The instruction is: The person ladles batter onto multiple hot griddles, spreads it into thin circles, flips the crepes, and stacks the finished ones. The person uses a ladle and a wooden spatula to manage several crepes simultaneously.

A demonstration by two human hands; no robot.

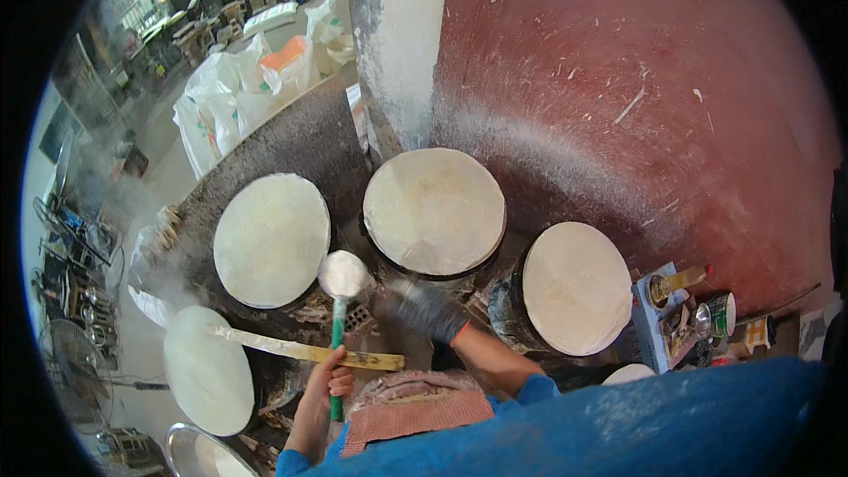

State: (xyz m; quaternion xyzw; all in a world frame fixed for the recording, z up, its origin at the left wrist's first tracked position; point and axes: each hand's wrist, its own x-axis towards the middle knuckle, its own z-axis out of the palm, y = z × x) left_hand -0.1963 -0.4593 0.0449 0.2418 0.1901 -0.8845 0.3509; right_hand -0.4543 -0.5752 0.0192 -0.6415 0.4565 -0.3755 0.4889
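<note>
My left hand (332, 378) is closed around the green handle of a ladle (343, 276), whose round head is coated white. The same hand also grips a long flat wooden spatula (305, 351), its whitened end lying over the pale round sheet on the near left griddle (208, 371). My right hand (426, 311), in a dark glove, is between the middle griddles, its fingers smeared by motion. Thin pale rounds cover the far left griddle (272, 240), the far middle griddle (434, 212) and the right griddle (578, 288).
A metal basin (181, 442) with white liquid stands at the lower left. On the right, a blue tray (649, 329) sits near an oil bottle (687, 279) and a green-and-white tin (723, 313). White sacks (221, 97) stand beyond the curved dark rim. A red wall (618, 79) rises behind.
</note>
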